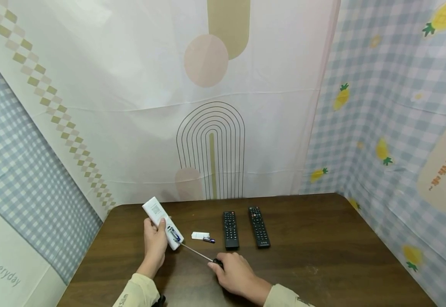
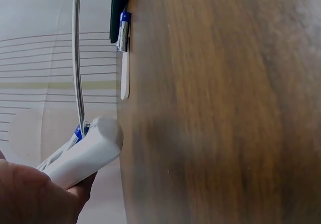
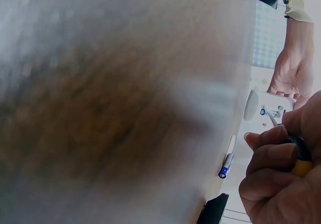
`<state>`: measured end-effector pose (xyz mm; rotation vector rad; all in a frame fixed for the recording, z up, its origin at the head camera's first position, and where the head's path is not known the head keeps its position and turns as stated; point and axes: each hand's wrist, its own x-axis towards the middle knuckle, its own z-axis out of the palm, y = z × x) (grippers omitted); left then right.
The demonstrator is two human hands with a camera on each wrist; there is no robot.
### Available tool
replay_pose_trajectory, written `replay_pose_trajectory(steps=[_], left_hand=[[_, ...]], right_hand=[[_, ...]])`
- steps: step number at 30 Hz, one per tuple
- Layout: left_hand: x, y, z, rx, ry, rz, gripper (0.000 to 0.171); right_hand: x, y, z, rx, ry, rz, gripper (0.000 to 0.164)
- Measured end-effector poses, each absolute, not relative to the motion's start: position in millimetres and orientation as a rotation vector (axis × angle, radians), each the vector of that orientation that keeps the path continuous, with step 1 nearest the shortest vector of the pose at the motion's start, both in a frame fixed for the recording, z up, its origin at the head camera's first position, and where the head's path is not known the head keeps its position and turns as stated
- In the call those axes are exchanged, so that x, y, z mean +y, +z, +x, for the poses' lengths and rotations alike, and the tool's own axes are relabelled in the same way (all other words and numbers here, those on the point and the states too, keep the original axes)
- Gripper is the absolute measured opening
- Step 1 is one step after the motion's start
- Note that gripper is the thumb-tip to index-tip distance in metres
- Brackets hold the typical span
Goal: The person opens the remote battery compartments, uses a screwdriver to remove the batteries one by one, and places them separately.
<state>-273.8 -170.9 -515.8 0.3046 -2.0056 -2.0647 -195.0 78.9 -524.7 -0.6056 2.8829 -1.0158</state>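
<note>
Closest to the lens, my right hand [image 1: 238,273] wraps round the screwdriver [image 1: 197,251], its black-and-yellow handle mostly buried in my fist, so it's the thin shaft that shows. Follow that shaft: it runs to the white remote [image 1: 156,209], tip at the near end of the uncovered compartment, by the blue end of a battery [image 1: 174,233]; whether they touch, I can't tell. My left hand [image 1: 155,243] grips that remote, thumb across its back beside the compartment, the other fingers partly out of sight.

Moving out now: a small white cover [image 1: 199,235] with a loose battery [image 1: 209,240] at its right end, then a black remote [image 1: 230,230] and, to its right, a second black remote [image 1: 259,227], both buttons up. Dark brown table [image 1: 322,256] under it all. Beyond the far edge hangs a pale cloth [image 1: 130,64] of arches and circles; blue checked cloth [image 1: 380,85] with pineapples covers the right. Lettering at far left is cut off, both sleeves [image 1: 142,292] run out at the bottom, and the right-wrist view is mostly brown blur.
</note>
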Motion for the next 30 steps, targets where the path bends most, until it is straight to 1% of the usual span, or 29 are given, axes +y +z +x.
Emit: replay_pose_trajectory(steps=[5, 12, 20, 24, 30], left_hand=[[-170.2, -515.3, -274.2, -2.065, -2.014, 0.292, 0.032], [-167.1, -514.2, -273.2, -2.152, -1.972, 0.256, 0.036], [-162.9, -514.9, -273.8, -2.168, -1.962, 0.202, 0.036], [-164.4, -514.9, -273.8, -2.145, -1.932, 0.202, 0.034], [-166.7, -514.6, -273.9, -2.153, -1.928, 0.216, 0.035]], right_hand=[[79.1, -524.7, -194.8, 2.887, -1.028, -0.599, 0.029], [79.4, -524.2, -195.2, 2.885, -1.035, -0.575, 0.028], [77.1, -523.9, -197.2, 2.904, -0.997, -0.516, 0.030], [77.2, -525.6, -196.4, 2.939, -0.994, -0.523, 0.028], [78.1, -527.5, -195.6, 2.959, -0.986, -0.541, 0.031]])
